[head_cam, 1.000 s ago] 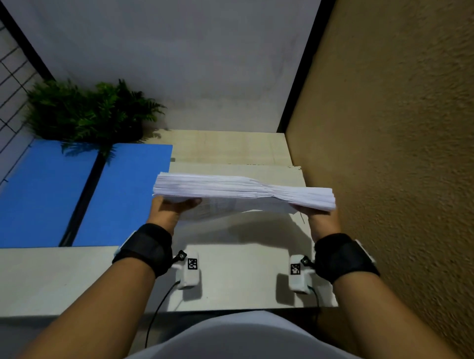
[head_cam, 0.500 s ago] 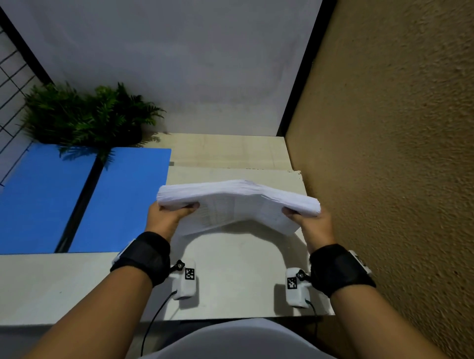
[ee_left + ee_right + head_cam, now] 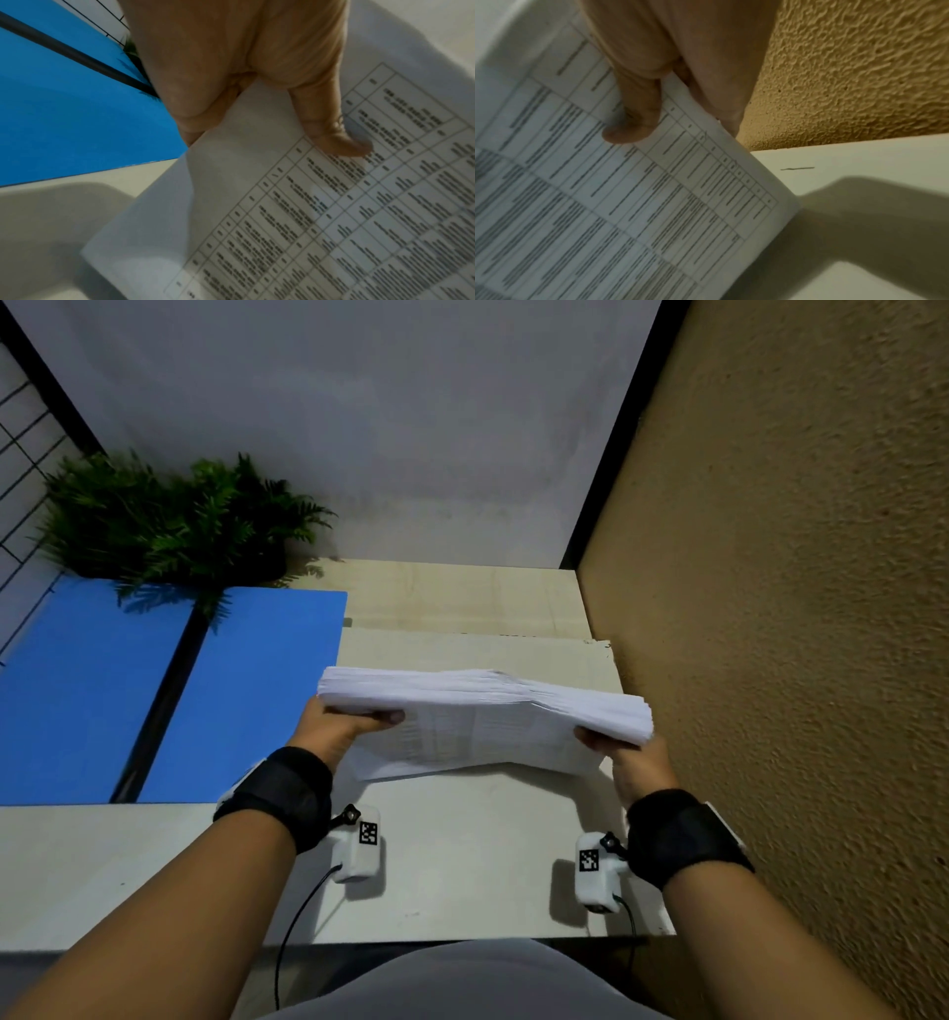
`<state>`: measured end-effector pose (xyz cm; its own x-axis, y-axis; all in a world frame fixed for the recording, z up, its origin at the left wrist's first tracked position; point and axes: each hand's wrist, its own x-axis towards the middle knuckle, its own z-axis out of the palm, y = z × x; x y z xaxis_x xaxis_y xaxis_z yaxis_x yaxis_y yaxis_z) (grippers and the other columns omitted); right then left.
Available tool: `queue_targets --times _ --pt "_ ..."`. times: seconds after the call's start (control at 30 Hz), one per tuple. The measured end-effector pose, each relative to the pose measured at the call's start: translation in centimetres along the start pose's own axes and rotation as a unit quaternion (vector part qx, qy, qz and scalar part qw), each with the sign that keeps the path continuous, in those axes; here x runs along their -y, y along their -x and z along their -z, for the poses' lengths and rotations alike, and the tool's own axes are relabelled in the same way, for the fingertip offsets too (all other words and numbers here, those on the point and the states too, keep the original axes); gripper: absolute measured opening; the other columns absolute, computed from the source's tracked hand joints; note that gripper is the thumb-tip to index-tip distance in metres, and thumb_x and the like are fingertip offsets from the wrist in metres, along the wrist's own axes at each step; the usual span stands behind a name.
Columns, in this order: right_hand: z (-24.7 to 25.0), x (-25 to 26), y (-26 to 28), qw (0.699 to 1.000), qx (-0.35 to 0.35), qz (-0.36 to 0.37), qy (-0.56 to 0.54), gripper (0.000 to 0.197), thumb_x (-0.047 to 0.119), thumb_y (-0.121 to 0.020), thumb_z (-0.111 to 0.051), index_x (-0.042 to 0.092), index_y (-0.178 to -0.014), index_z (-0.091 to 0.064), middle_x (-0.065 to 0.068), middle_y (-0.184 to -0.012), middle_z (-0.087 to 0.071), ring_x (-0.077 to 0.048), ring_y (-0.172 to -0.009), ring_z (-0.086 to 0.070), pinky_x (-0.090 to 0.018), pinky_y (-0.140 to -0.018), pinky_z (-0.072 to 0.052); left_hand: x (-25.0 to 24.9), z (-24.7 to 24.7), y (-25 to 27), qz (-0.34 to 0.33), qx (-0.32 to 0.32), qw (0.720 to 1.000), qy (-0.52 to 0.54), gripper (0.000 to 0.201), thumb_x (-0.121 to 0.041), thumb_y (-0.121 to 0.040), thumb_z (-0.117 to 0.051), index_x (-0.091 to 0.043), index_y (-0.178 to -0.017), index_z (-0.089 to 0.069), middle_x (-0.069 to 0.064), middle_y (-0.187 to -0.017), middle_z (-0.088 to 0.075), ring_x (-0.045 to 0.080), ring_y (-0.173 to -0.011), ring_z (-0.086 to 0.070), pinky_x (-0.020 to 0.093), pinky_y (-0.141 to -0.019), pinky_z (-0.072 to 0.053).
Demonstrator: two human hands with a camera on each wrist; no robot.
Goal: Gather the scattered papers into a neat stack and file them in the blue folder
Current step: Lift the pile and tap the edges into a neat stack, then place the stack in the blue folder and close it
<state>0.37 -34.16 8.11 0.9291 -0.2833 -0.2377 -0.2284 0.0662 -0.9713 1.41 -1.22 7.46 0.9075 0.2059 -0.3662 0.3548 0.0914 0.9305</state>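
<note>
A thick stack of white printed papers (image 3: 482, 706) stands on its long edge over the pale table (image 3: 462, 875), held upright between both hands. My left hand (image 3: 354, 726) grips its left end, thumb on the printed face (image 3: 342, 142) and fingers behind. My right hand (image 3: 616, 747) grips the right end the same way, thumb on the page (image 3: 634, 130). The stack's top edge bows slightly upward in the middle. The blue folder (image 3: 246, 695) lies open and flat to the left, with a black spine (image 3: 159, 706) between its two halves.
A green fern-like plant (image 3: 169, 526) sits at the far left, overhanging the folder's top. A rough tan wall (image 3: 796, 608) runs close along the right side of the stack. A grey wall closes the back. A wire grid (image 3: 20, 454) stands at far left.
The stack was level and straight a second ago, then bowed up strongly as my hands pressed inward. Now it has flattened somewhat and spread wider again.
</note>
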Motion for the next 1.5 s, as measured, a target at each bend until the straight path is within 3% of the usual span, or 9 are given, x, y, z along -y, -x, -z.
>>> queue_targets --times 0.3,0.53,0.6,0.7,0.87,1.0,1.13,1.23,1.5 --pt "0.3 1.1 -1.3 0.997 0.068 -0.034 -0.013 0.056 0.012 -0.034 -0.092 0.011 -0.086 -0.072 -0.007 -0.089 -0.074 -0.018 -0.083 -0.069 -0.029 -0.078 -0.053 -0.1 0.2 -0.4 0.005 0.029 1.000 -0.011 0.055 -0.003 -0.060 -0.087 -0.007 -0.112 -0.068 0.010 -0.110 -0.073 0.024 -0.103 -0.066 0.038 -0.091 -0.050" --pt "0.6 5.7 -1.1 0.980 0.080 0.044 0.177 0.045 -0.012 -0.057 -0.083 0.018 -0.082 -0.062 0.001 -0.085 -0.064 -0.012 -0.079 -0.058 -0.024 -0.067 -0.049 0.6 -0.1 -0.6 0.041 0.027 0.997 -0.052 0.052 0.010 -0.062 -0.082 -0.005 -0.108 -0.065 0.009 -0.105 -0.069 0.022 -0.097 -0.062 0.036 -0.091 -0.049" --pt "-0.9 7.0 -1.5 0.909 0.126 0.088 0.387 0.041 0.000 -0.053 -0.087 0.022 -0.077 -0.061 0.003 -0.078 -0.060 -0.016 -0.075 -0.056 -0.032 -0.066 -0.046 1.1 -0.4 -0.7 0.050 0.025 0.998 -0.040 0.052 0.010 -0.065 -0.081 -0.005 -0.113 -0.064 0.011 -0.110 -0.067 0.023 -0.100 -0.060 0.033 -0.089 -0.046" --pt "-5.0 7.9 -0.3 0.691 0.178 0.164 0.681 0.038 0.026 -0.063 -0.081 0.031 -0.096 -0.062 0.005 -0.091 -0.065 -0.023 -0.091 -0.062 -0.036 -0.077 -0.046 1.3 -0.7 -1.0 0.039 0.021 0.998 -0.039 0.048 0.006 -0.068 -0.080 -0.012 -0.110 -0.063 0.005 -0.106 -0.066 0.019 -0.095 -0.061 0.030 -0.088 -0.044" --pt "-9.8 7.4 1.0 0.608 0.229 0.216 0.729 0.022 0.025 -0.086 -0.061 0.027 -0.108 -0.065 -0.004 -0.101 -0.070 -0.028 -0.096 -0.062 -0.029 -0.065 -0.036 1.3 -0.2 -0.7 -0.005 0.029 0.997 -0.068 0.040 0.004 -0.072 -0.078 -0.014 -0.104 -0.063 -0.004 -0.092 -0.066 0.006 -0.083 -0.063 0.022 -0.077 -0.049" --pt "-9.5 8.5 0.7 0.668 0.216 0.204 0.682 0.012 0.015 -0.084 -0.059 0.021 -0.085 -0.070 -0.004 -0.080 -0.069 -0.027 -0.079 -0.062 -0.030 -0.059 -0.043 1.2 4.3 -1.1 -0.039 -0.058 0.995 -0.069 0.027 0.022 -0.079 -0.060 -0.006 -0.082 -0.060 0.003 -0.077 -0.060 0.013 -0.069 -0.060 0.017 -0.063 -0.052" --pt "-9.2 9.2 0.7 0.864 0.197 0.130 0.445 0.012 0.009 -0.082 -0.070 0.020 -0.078 -0.070 -0.001 -0.077 -0.071 -0.020 -0.077 -0.065 -0.032 -0.067 -0.049 3.6 13.9 -2.8 0.002 -0.217 0.956 -0.199 0.024 0.001 -0.078 -0.073 -0.013 -0.094 -0.061 0.007 -0.090 -0.061 0.022 -0.090 -0.059 0.040 -0.089 -0.051" --pt "-10.9 9.1 2.4 0.952 0.176 0.061 0.242 0.017 0.005 -0.083 -0.072 0.018 -0.094 -0.070 0.004 -0.084 -0.073 -0.015 -0.080 -0.069 -0.026 -0.069 -0.050 5.2 19.9 -3.2 0.088 -0.261 0.890 -0.364 0.051 -0.017 -0.077 -0.077 -0.005 -0.122 -0.055 0.018 -0.120 -0.058 0.035 -0.112 -0.058 0.045 -0.095 -0.049" --pt "-15.9 6.3 4.5 0.987 0.134 -0.067 0.065 0.026 -0.001 -0.087 -0.065 0.006 -0.112 -0.064 -0.007 -0.099 -0.072 -0.011 -0.071 -0.075 -0.020 -0.055 -0.056 7.5 25.8 -5.1 0.182 -0.191 0.816 -0.514 0.060 -0.035 -0.089 -0.062 0.001 -0.133 -0.044 0.023 -0.141 -0.042 0.041 -0.128 -0.042 0.047 -0.103 -0.039"
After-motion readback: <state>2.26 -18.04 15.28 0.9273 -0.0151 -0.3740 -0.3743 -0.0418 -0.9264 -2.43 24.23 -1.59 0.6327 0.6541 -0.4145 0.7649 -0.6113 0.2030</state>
